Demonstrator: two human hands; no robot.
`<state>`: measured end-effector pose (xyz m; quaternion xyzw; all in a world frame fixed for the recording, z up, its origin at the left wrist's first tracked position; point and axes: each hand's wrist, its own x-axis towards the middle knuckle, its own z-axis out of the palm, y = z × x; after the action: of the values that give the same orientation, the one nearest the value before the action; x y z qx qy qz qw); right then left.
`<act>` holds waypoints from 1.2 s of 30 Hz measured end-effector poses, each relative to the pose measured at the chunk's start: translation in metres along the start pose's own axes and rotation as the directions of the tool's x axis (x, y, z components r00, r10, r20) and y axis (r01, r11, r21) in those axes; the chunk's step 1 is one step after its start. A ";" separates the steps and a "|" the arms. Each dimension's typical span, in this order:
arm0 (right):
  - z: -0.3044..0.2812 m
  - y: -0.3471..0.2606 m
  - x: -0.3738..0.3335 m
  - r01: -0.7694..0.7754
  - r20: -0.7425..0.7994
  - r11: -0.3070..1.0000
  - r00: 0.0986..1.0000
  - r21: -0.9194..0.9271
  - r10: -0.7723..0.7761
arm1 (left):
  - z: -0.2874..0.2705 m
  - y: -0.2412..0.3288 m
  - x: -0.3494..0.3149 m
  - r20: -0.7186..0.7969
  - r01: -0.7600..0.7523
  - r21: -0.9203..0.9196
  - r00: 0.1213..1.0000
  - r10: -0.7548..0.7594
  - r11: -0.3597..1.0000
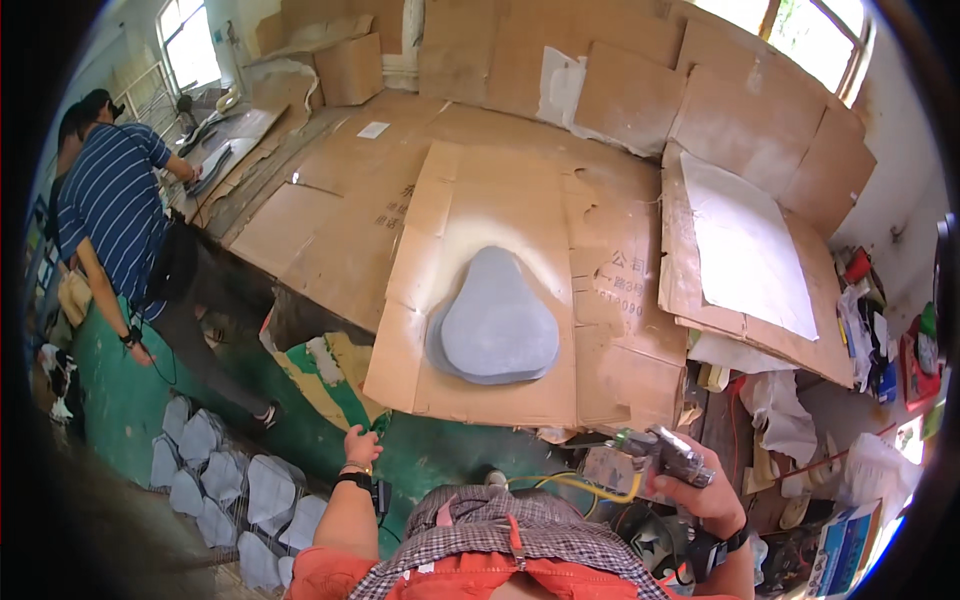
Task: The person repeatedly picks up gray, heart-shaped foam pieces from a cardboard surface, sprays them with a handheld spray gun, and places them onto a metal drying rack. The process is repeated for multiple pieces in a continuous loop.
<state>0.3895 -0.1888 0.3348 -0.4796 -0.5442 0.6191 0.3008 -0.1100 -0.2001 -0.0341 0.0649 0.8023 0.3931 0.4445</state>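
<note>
A rounded triangular grey pad [500, 325] lies on a cardboard sheet [470, 190] in front of me, its edge showing a second layer beneath. Pale overspray spreads across the cardboard around its top. In my right hand [700, 485], at the right of my body, is a metal spray gun [665, 455], its nozzle end toward the left. A yellow hose [600, 490] runs from it across my front. My left hand [362, 447] hangs below the front edge of the cardboard, fingers loosely apart, with nothing visible in it. A dark band circles each wrist.
Several grey pads [225, 475] sit on a rack at the lower left. A person in a striped shirt [125, 200] works at another bench at left. White paper [745, 240] covers a cardboard panel at right, beside cluttered shelves. Cardboard [620, 95] lines the back wall.
</note>
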 end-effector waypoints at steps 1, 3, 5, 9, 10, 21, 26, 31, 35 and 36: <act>0.003 0.001 0.003 0.019 -0.021 1.000 1.000 -0.015 -0.019 | 0.002 -0.003 0.001 0.012 0.000 0.005 1.000 0.000 1.000; 0.014 -0.001 0.017 0.054 -0.055 0.998 0.997 -0.026 -0.055 | -0.005 -0.024 0.008 0.043 0.038 -0.016 0.998 -0.037 0.999; 0.025 -0.005 0.029 0.105 -0.178 0.994 0.979 0.020 -0.100 | -0.015 -0.054 0.013 0.077 0.095 0.014 0.992 -0.096 0.995; 0.008 -0.003 0.010 0.099 -0.267 0.995 0.958 -0.034 -0.104 | -0.047 -0.107 0.013 0.058 0.242 0.009 0.968 -0.242 0.970; 0.001 0.000 -0.002 0.070 -0.276 0.995 0.957 -0.077 -0.089 | -0.051 -0.108 0.009 0.051 0.251 0.016 0.967 -0.251 0.968; 0.024 0.001 0.027 0.169 -0.202 0.986 0.965 0.002 -0.166 | -0.045 -0.056 -0.007 0.024 0.108 -0.095 0.994 -0.106 0.990; 0.009 0.001 0.032 0.216 -0.277 0.976 0.939 0.014 -0.204 | -0.027 -0.023 -0.020 0.052 -0.002 -0.086 0.999 0.006 0.996; -0.012 0.001 -0.003 0.064 -0.195 0.996 0.978 -0.058 -0.074 | -0.033 0.000 -0.007 -0.152 -0.265 -0.012 0.953 0.260 0.964; -0.004 -0.010 0.007 0.121 -0.236 0.993 0.964 -0.014 -0.121 | -0.004 0.060 -0.019 -0.303 -0.590 0.341 0.667 0.680 0.731; -0.001 -0.015 0.014 0.132 -0.230 0.991 0.965 0.009 -0.126 | 0.003 0.072 -0.027 -0.296 -0.624 0.300 0.658 0.693 0.721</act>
<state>0.3838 -0.1726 0.3458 -0.5075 -0.5285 0.5455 0.4070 -0.1092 -0.1615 0.0321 0.3110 0.8254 0.4613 0.0960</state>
